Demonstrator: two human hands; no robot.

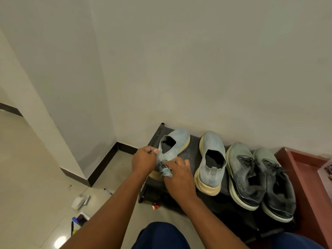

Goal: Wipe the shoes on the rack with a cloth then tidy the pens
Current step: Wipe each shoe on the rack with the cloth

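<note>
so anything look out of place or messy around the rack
Yes. Pens and a white scrap lie loose on the floor left of the rack, with a red wrapper at its foot. The four shoes sit in a row.

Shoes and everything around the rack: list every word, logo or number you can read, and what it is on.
None can be read.
Dark grey sneaker: a small logo on its side, too blurred to read.
Paper in the red tray: print too small to read.
</note>
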